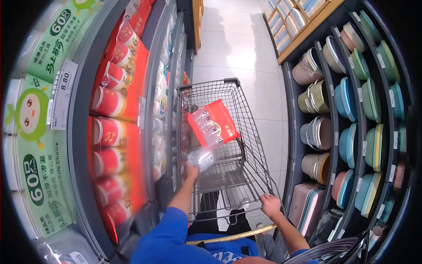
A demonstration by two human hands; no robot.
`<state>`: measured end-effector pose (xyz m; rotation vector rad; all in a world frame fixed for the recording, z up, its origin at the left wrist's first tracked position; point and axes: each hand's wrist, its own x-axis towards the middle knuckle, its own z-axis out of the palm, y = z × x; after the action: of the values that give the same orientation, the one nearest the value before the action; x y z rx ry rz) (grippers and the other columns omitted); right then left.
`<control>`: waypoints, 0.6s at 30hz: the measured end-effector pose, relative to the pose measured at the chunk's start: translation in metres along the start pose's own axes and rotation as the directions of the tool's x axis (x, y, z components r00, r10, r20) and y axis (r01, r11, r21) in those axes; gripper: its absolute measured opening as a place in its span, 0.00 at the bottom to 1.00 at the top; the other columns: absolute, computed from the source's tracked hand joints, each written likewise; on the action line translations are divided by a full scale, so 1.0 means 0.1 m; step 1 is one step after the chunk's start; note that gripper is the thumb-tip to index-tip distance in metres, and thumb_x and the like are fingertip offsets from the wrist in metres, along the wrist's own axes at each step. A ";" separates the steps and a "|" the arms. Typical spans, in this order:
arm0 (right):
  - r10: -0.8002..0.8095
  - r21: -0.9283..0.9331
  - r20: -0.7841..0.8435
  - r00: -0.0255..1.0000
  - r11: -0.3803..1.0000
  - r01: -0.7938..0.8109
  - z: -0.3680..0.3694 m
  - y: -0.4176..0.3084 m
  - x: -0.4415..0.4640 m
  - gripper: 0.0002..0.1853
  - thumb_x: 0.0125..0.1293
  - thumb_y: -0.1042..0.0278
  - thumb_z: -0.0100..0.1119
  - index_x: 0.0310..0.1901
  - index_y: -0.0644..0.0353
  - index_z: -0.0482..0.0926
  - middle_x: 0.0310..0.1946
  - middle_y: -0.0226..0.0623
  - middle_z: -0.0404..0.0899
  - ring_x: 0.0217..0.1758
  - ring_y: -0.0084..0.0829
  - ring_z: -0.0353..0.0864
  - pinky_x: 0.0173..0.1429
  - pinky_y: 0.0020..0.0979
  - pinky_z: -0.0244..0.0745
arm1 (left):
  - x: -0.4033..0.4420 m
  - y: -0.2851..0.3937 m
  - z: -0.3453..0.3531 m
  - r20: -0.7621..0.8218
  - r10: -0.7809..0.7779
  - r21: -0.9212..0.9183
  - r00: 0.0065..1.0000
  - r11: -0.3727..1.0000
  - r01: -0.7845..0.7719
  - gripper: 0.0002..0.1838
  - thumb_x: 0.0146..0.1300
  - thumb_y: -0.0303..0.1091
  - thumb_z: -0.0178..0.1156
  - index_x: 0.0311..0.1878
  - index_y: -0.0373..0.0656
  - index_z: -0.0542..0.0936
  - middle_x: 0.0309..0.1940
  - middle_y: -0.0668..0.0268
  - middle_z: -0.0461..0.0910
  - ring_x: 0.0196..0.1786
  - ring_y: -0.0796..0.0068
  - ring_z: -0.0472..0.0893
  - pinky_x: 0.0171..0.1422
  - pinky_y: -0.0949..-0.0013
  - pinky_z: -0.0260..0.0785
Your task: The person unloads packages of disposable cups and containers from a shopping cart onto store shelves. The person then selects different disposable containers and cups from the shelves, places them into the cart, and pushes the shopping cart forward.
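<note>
A wire shopping cart [257,152] stands in front of me in the aisle. Inside it lies a red and clear plastic pack [215,124] with cups showing through. My left hand [191,170] is at the cart's left side, its fingers closed on a clear plastic package [201,159] beside the lower edge of the red pack. What the package contains is too blurred to tell. My right hand [270,204] is closed round the near right corner of the cart, by the handle. A pale yellow bar [233,235] crosses in front of my blue shirt.
Shelves on the left hold red packs of cups [112,136] and green-labelled packs [37,154]. On the right, shelves carry buckets [315,132] and coloured basins [348,145]. Tiled floor [237,44] runs ahead between them. A wooden-edged display [303,26] stands at the upper right.
</note>
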<state>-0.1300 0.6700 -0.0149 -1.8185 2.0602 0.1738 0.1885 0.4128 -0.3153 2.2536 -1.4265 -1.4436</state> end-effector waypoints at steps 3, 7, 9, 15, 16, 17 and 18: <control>-0.009 0.009 -0.005 1.000 1.000 0.009 -0.01 0.00 0.00 0.09 0.45 0.73 0.62 0.31 0.53 0.77 0.30 0.33 0.77 0.31 0.39 0.82 0.36 0.40 0.78 | -0.06 0.07 -0.13 0.055 -0.002 -0.045 0.998 0.999 0.005 0.19 0.58 0.31 0.62 0.52 0.34 0.76 0.42 0.48 0.85 0.46 0.51 0.85 0.53 0.55 0.75; -0.033 0.034 -0.070 0.997 0.999 0.036 0.07 0.02 -0.07 0.08 0.47 0.73 0.61 0.31 0.53 0.77 0.28 0.33 0.77 0.29 0.40 0.82 0.34 0.41 0.78 | -0.33 0.09 -0.13 -0.069 0.186 0.167 0.980 0.971 -0.173 0.10 0.61 0.33 0.62 0.41 0.39 0.83 0.38 0.49 0.86 0.45 0.49 0.86 0.49 0.52 0.76; -0.062 0.044 -0.117 0.991 0.997 0.068 0.11 0.05 -0.10 0.07 0.47 0.73 0.60 0.31 0.54 0.77 0.27 0.34 0.77 0.28 0.40 0.82 0.32 0.41 0.78 | -0.62 0.15 -0.12 -0.078 0.242 0.118 0.967 0.966 -0.232 0.09 0.62 0.34 0.62 0.41 0.41 0.84 0.36 0.50 0.86 0.44 0.47 0.86 0.49 0.52 0.76; -0.042 0.017 -0.062 0.997 0.999 0.043 0.15 0.06 -0.18 0.07 0.48 0.73 0.61 0.32 0.56 0.77 0.31 0.38 0.81 0.34 0.42 0.85 0.35 0.43 0.81 | -1.97 0.89 -0.47 -0.162 0.376 -0.266 0.912 0.874 -0.407 0.06 0.62 0.30 0.62 0.38 0.38 0.83 0.30 0.56 0.86 0.37 0.64 0.87 0.45 0.63 0.77; -0.046 0.015 -0.069 0.997 0.999 0.047 0.19 0.07 -0.19 0.07 0.49 0.72 0.61 0.32 0.56 0.77 0.31 0.38 0.81 0.34 0.42 0.85 0.36 0.43 0.81 | -2.19 0.99 -0.59 -0.198 0.405 -0.348 0.893 0.823 -0.450 0.06 0.62 0.29 0.63 0.37 0.37 0.83 0.29 0.58 0.86 0.36 0.67 0.86 0.45 0.65 0.77; -0.052 0.012 -0.060 0.997 0.999 0.053 0.22 0.09 -0.20 0.06 0.51 0.72 0.60 0.33 0.56 0.78 0.31 0.39 0.82 0.34 0.43 0.86 0.36 0.43 0.82 | -2.41 1.10 -0.70 -0.233 0.431 -0.424 0.872 0.762 -0.490 0.05 0.61 0.29 0.63 0.36 0.36 0.83 0.29 0.59 0.86 0.35 0.71 0.86 0.44 0.66 0.76; -0.051 0.009 -0.063 0.997 0.999 0.052 0.22 0.09 -0.20 0.06 0.51 0.72 0.59 0.33 0.56 0.78 0.32 0.39 0.82 0.35 0.43 0.86 0.36 0.43 0.82 | -2.64 1.23 -0.84 -0.271 0.477 -0.425 0.836 0.720 -0.549 0.05 0.61 0.28 0.64 0.35 0.36 0.83 0.29 0.60 0.86 0.35 0.72 0.85 0.44 0.67 0.76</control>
<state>-0.1328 0.6976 -0.0296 -1.8914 2.0495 0.0918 0.1445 0.5120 -0.0319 1.4554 -1.3058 -1.2370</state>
